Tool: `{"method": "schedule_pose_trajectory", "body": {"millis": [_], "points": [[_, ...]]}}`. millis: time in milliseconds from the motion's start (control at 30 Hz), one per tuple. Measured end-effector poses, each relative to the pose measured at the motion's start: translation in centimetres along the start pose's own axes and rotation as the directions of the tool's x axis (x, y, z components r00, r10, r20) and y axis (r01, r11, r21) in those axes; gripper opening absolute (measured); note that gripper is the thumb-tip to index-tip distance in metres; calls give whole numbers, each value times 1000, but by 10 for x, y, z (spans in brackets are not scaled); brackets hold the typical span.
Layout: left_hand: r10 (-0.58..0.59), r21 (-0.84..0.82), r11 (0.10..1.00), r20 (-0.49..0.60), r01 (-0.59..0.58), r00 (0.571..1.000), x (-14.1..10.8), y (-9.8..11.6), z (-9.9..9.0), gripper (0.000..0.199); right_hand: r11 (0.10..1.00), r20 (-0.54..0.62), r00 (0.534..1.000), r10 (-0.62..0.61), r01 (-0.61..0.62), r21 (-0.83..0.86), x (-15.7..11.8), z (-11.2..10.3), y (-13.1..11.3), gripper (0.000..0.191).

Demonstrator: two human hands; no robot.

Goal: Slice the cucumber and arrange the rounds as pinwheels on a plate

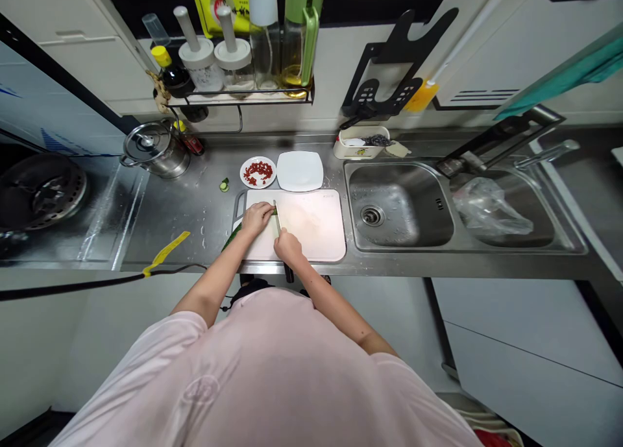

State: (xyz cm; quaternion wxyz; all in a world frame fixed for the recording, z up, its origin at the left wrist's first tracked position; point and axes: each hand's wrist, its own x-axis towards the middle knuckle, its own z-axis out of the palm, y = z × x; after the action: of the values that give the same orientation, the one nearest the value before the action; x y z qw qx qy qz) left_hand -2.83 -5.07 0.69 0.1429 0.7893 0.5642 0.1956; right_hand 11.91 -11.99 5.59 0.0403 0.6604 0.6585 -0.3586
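A white cutting board (321,223) lies on the steel counter. My right hand (288,246) is closed around a knife (277,217), its blade upright over the board and pointing away from me. Just left of the blade, my left hand (257,218) has its fingers closed on a cucumber (232,237), which runs back under my wrist to the board's left edge. A bit of green shows between fingertips and blade. Behind the board stand a small plate of chopped red pieces (258,172) and a bare white square plate (300,170). Cucumber end pieces (224,185) lie on the counter at the left.
A lidded steel pot (154,150) stands at the back left, beside a small red bottle (192,139). A double sink (403,207) is on the right, with a plastic bag (491,207) in its far basin. A seasoning rack (243,98) hangs above the counter.
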Motion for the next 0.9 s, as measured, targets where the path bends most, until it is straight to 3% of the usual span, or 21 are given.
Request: {"method": "schedule_pose_trajectory", "body": {"millis": [500, 900], "points": [[-20, -15, 1000, 11, 21, 1000, 1, 1, -1, 25, 999, -44, 999, -22, 24, 29, 26, -8, -9, 27], [-8, 4, 1000, 8, 8, 1000, 1, 2, -1, 25, 1000, -35, 999, -18, 18, 11, 8, 6, 3, 25]]}}
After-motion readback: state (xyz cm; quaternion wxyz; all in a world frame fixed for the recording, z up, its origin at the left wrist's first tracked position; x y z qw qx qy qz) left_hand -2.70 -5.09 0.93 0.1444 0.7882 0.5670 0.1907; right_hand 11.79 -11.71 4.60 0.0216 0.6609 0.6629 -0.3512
